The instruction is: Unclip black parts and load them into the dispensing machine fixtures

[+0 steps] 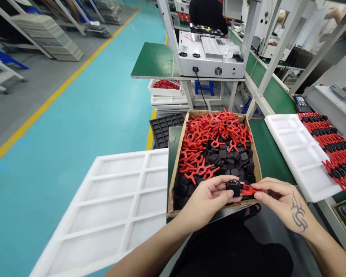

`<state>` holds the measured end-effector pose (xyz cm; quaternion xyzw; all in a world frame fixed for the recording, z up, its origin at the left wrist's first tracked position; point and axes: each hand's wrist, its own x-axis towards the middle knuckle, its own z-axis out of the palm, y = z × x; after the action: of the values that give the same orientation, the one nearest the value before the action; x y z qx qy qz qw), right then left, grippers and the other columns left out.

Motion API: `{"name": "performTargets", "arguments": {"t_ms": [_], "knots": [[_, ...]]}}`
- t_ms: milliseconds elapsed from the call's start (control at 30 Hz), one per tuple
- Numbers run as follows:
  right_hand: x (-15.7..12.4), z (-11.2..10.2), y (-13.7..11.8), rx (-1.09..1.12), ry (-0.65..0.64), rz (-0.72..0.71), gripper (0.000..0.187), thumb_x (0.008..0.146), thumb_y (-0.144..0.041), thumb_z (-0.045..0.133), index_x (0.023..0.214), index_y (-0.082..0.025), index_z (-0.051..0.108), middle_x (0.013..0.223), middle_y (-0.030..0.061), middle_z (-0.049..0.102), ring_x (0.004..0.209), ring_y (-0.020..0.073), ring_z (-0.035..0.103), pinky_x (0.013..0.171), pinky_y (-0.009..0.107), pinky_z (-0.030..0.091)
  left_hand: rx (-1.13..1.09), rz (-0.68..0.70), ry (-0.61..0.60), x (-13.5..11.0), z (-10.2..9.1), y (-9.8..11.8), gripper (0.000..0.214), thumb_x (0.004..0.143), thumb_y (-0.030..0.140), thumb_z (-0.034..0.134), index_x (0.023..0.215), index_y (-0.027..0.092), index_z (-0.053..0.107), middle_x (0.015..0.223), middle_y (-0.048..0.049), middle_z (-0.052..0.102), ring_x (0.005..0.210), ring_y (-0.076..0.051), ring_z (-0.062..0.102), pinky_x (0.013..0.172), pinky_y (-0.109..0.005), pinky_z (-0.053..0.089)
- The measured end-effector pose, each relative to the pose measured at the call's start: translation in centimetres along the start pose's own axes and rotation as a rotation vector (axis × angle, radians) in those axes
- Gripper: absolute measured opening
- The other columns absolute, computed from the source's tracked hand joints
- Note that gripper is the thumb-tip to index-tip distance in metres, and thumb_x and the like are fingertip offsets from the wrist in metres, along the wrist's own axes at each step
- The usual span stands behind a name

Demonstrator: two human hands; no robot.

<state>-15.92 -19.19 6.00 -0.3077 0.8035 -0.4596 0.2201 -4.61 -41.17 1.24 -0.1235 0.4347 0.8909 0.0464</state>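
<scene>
Between the fingers of my left hand (212, 196) is a round black part (234, 187) with a glossy rim. My right hand (279, 198) pinches the handles of a red spring clamp (248, 190), whose jaw end meets the black part's right side. Whether the jaws grip the part is too small to tell. Both hands are over the near edge of a cardboard box (258, 169). Inside it lie many red clamps (216, 127) heaped at the back and left, and black squarish pieces (233, 159) at the middle and front.
A white compartment tray (103, 207) sits at left. On the right, another white tray (294, 142) adjoins rows of red clamps with black parts (330, 138). Ahead stands a white machine (213, 69) on a bench, with black trays (167, 129) lower down.
</scene>
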Motion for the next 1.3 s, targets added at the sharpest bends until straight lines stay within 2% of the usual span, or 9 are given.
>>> {"name": "performTargets", "arguments": {"t_ms": [267, 1033, 1300], "knots": [[0.1, 0.42, -0.08, 0.014, -0.039, -0.009, 0.023, 0.098, -0.042, 0.075, 0.11, -0.027, 0.088, 0.101, 0.0094, 0.083, 0.088, 0.0255, 0.077, 0.074, 0.036, 0.062, 0.054, -0.008, -0.032, -0.21, 0.27, 0.19, 0.041, 0.088, 0.032, 0.089, 0.124, 0.015, 0.078, 0.13, -0.0144, 0.079, 0.115, -0.032, 0.079, 0.106, -0.046, 0.064], [0.03, 0.56, 0.48, 0.026, -0.066, 0.036, 0.022, 0.098, -0.042, 0.075, 0.111, -0.028, 0.087, 0.106, 0.0083, 0.081, 0.092, 0.0247, 0.075, 0.074, 0.034, 0.058, 0.09, -0.011, -0.043, -0.17, 0.0, 0.04, 0.048, 0.088, 0.039, 0.09, 0.126, 0.014, 0.076, 0.126, -0.0137, 0.081, 0.113, -0.03, 0.08, 0.108, -0.046, 0.064], [-0.34, 0.65, 0.45, 0.057, -0.073, 0.09, 0.027, 0.096, -0.047, 0.076, 0.109, -0.025, 0.085, 0.085, 0.0029, 0.072, 0.071, 0.0179, 0.064, 0.066, 0.029, 0.053, 0.115, 0.013, -0.098, -0.69, 0.1, -0.01, 0.048, 0.09, 0.044, 0.087, 0.126, 0.015, 0.073, 0.126, -0.0139, 0.081, 0.115, -0.032, 0.079, 0.108, -0.049, 0.062]]}}
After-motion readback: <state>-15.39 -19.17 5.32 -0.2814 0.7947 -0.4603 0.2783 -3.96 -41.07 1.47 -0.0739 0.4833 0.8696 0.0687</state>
